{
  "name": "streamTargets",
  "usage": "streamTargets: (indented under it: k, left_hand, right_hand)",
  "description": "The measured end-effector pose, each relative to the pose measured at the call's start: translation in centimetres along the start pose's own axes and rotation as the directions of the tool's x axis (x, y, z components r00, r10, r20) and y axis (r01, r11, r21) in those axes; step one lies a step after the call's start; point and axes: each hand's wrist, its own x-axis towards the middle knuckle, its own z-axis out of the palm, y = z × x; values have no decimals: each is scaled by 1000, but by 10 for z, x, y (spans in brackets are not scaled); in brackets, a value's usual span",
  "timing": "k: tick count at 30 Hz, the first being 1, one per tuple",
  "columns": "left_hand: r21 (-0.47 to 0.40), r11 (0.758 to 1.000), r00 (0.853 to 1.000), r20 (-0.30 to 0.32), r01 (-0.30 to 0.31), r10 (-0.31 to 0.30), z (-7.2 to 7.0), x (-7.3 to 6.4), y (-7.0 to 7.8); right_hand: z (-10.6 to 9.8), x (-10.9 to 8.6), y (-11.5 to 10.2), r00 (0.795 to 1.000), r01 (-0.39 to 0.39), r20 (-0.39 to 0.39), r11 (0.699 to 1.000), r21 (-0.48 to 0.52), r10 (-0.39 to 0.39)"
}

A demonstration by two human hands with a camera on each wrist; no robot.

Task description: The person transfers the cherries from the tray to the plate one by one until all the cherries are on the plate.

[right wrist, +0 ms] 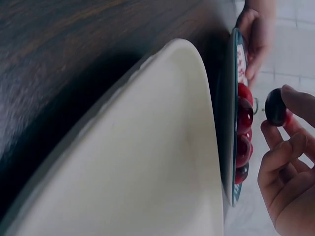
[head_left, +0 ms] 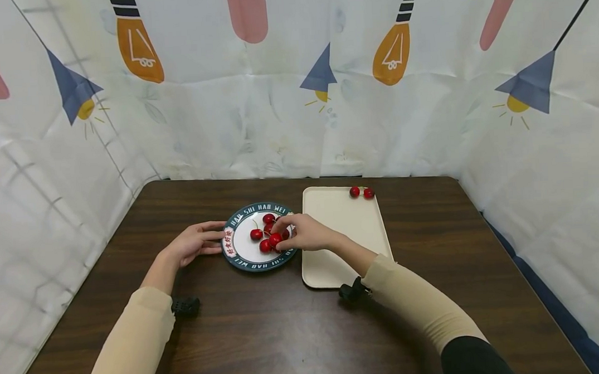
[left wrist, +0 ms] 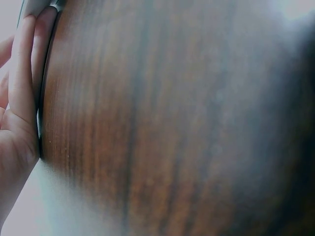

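A round plate (head_left: 242, 255) with a dark green lettered rim and white middle holds several red cherries (head_left: 265, 246). Above it, my right hand (head_left: 304, 232) pinches one cherry (right wrist: 275, 107) between thumb and fingers; in the right wrist view this cherry is clear of the others. My left hand (head_left: 199, 244) lies at the plate's left rim, its fingers straight and touching the edge. In the left wrist view the left fingers (left wrist: 22, 73) rest along the tabletop, and most of the plate is out of that frame.
Right of the plate lies a cream rectangular tray (head_left: 331, 224), partly under my right forearm. Two cherries (head_left: 361, 192) sit at its far right corner. Everything stands on a dark wooden table (head_left: 266, 333), with a patterned curtain (head_left: 277, 126) behind.
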Motion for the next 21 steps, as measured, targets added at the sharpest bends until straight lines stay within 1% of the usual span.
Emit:
streamTargets:
  k: [6, 11, 18, 21]
  left_hand:
    - [8, 1000, 1000, 16, -9, 9, 2, 1, 2]
    - [1, 1000, 1000, 13, -6, 6, 1, 2, 2]
    - [18, 1000, 1000, 26, -14, 14, 2, -1, 4]
    - [6, 1000, 1000, 16, 4, -4, 1, -3, 1]
  right_hand:
    - [2, 3, -2, 1000, 3, 6, 1000, -1, -3]
    - [6, 6, -4, 1000, -7, 18, 1000, -19, 7]
    - [11, 9, -6, 1000, 4, 15, 1000, -6, -4]
    - [12, 8, -5, 1000, 10, 8, 1000, -14, -10]
